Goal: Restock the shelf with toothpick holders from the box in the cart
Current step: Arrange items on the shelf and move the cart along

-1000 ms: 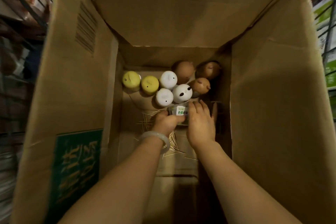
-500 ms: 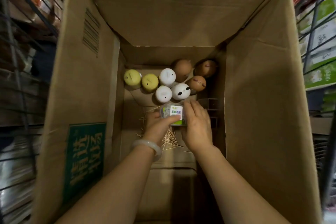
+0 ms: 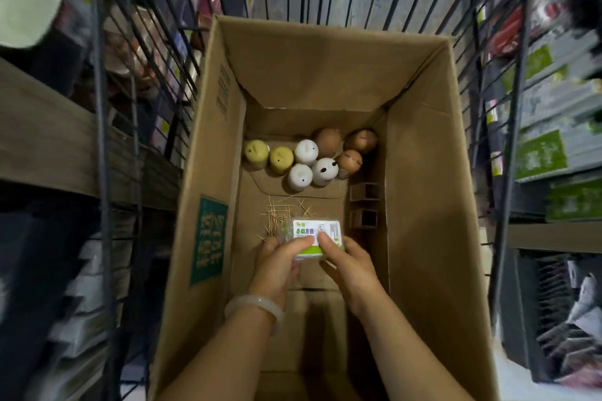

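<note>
Both my hands hold a small clear pack (image 3: pixel 317 234) with a white and green label, lifted above the floor of the open cardboard box (image 3: pixel 423 172). My left hand (image 3: pixel 280 257) pinches its left side, thumb on the label. My right hand (image 3: pixel 350 259) grips its right side. At the far end of the box stand several animal-shaped toothpick holders: two yellow (image 3: pixel 268 158), three white (image 3: pixel 309 164) and three brown (image 3: pixel 348 148). Loose toothpicks (image 3: pixel 280 213) lie scattered on the box floor beyond my hands.
The box sits inside a black wire cart (image 3: pixel 146 52). Two small brown square tubes (image 3: pixel 365 205) lie by the box's right wall. Wooden shelving (image 3: pixel 49 140) runs on the left; shelves with green-labelled packs (image 3: pixel 547 153) run on the right.
Both hands have lifted the labelled pack up and toward me, away from the holders. The view has pulled back, so the cart and shelves now show.
</note>
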The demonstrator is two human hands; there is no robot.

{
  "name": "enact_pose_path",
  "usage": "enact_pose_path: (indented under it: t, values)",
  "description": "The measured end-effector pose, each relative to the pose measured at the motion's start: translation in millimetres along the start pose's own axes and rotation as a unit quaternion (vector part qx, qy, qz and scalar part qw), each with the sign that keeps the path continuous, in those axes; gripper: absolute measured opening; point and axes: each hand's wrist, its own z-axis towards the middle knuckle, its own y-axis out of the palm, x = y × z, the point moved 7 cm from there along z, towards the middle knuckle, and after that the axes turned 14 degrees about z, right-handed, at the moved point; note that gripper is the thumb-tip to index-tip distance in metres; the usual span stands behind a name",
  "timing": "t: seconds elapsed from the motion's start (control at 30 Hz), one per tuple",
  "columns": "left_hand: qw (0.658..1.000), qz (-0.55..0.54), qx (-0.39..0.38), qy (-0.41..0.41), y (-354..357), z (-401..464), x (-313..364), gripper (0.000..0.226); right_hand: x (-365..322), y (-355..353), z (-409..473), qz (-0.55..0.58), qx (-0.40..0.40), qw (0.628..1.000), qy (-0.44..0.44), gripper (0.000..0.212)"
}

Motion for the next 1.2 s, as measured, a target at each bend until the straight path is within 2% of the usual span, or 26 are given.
enact_pose_path:
  t: [0.2, 0.3, 0.53, 0.67, 0.8, 0.97, 1.2]
  values:
    - [0.997, -0.039, -0.057, 0.040, 2.5, -56.5, 23.3, 0.028, -12.6, -0.6, -52.8, 0.044, -0.019, 0.998, -0.033, 0.043]
    - [0.993, -0.029, -0.084, 0.075, -4.2, -82.1, 32.1, 0.024, -22.4, 2.5, -82.6, 0.076, -0.035, 0.995, -0.051, 0.031]
    - [0.980, -0.002, -0.052, 0.191, -30.0, -146.2, 48.3, 0.020, -55.6, 1.3, -158.5, 0.090, -0.097, 0.984, -0.122, 0.034]
    - [0.969, -0.032, -0.075, 0.233, -42.2, -194.6, 46.2, 0.026, -74.6, -22.3, -200.8, 0.150, -0.098, 0.971, -0.157, 0.021]
    - [0.952, -0.028, -0.109, 0.284, -41.6, -259.7, 22.8, 0.033, -75.1, -41.9, -255.2, 0.143, -0.135, 0.961, -0.196, 0.008]
    - [0.939, -0.034, -0.103, 0.328, -46.0, -335.4, -30.1, 0.048, -53.5, -63.7, -333.2, 0.079, -0.200, 0.947, -0.238, 0.016]
    - [0.917, -0.089, -0.081, 0.381, -72.3, -428.3, -89.9, 0.043, -20.4, -65.3, -423.6, 0.019, -0.249, 0.928, -0.277, 0.020]
